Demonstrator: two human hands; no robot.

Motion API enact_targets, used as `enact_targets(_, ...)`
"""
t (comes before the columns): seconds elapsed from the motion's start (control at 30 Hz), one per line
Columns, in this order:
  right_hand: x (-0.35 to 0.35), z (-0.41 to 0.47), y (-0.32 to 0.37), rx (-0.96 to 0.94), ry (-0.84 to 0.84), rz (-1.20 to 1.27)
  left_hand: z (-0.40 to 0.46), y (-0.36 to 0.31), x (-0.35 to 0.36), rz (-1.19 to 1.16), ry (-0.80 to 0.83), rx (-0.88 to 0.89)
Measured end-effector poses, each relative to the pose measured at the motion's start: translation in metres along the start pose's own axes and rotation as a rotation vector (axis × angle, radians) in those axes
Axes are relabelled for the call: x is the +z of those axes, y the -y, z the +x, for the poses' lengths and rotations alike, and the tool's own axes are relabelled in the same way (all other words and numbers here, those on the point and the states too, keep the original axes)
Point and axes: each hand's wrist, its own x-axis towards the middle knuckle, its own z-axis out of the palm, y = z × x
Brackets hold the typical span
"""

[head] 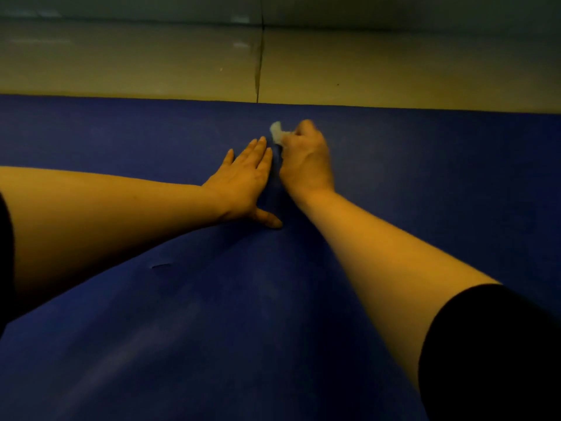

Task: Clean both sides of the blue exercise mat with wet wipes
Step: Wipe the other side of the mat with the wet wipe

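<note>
We see the blue exercise mat (394, 183) spread flat across the floor (151, 65), filling the lower and middle part of the head view, its far edge running straight along pale glossy tiles. Our left hand (246, 180) lies palm down on the mat, fingers straight and held together, thumb splayed out toward us, pressing the surface and holding nothing. Just beside it, our right hand (306, 159) is curled into a loose fist around a crumpled white wet wipe (277, 132), a tuft of which sticks out past the knuckles on the left side of the fist. The light is dim and the wipe is blurred, so the wipe seems to touch the mat under the fist, though we cannot say for sure. The two hands sit close, almost touching, a narrow strip of blue between them, both near the mat's far edge. Bare forearms reach in from either side, and a dark sleeve (485, 354) covers the right upper arm at the lower right corner. A small crease (162, 265) marks the mat below the left forearm. A dark grout line (260, 62) crosses the tiles beyond the mat.
</note>
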Motion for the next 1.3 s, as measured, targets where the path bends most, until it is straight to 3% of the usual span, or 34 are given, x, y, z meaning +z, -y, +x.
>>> enact_targets(0.1,-0.007,0.011,-0.014,-0.080,0.058,-0.124,-0.001,0.003,-0.001,-0.037,-0.002,0.013)
enact_targets(0.3,-0.028,0.031,-0.045,0.388,-0.104,-0.181,0.004,0.012,-0.012,-0.087,-0.006,-0.010)
enact_targets(0.37,-0.014,0.033,-0.023,0.325,-0.076,-0.125,0.012,0.015,-0.019,-0.101,-0.035,-0.022)
enact_targets(0.5,0.005,0.041,0.005,0.026,0.053,-0.074,0.024,0.017,-0.023,-0.100,-0.020,-0.036)
enact_targets(0.57,-0.004,0.051,-0.014,0.042,0.064,-0.143,0.025,0.018,-0.019,-0.104,-0.023,-0.031)
enact_targets(0.73,-0.014,0.068,-0.036,0.348,-0.069,-0.206,0.026,0.019,-0.014,-0.107,-0.036,-0.022)
enact_targets(0.87,0.001,0.072,-0.001,0.128,0.085,-0.142,0.027,0.013,-0.011,-0.124,-0.038,-0.037)
enact_targets(0.97,-0.015,0.070,-0.026,0.078,0.093,-0.190,0.029,0.013,-0.014,-0.150,-0.036,-0.006)
enact_targets(1.1,-0.059,0.057,-0.099,0.391,-0.104,-0.254,0.033,0.009,-0.014,-0.111,-0.044,0.091)
enact_targets(1.17,-0.059,0.053,-0.104,0.488,-0.163,-0.237,0.037,0.006,-0.012,-0.078,-0.047,0.110)
enact_targets(1.2,-0.052,0.053,-0.092,0.456,-0.190,-0.202,0.039,0.004,-0.010,-0.070,-0.052,0.109)
enact_targets(1.3,-0.018,0.048,-0.040,0.100,-0.193,-0.088,0.040,0.004,-0.008,-0.078,-0.068,0.108)
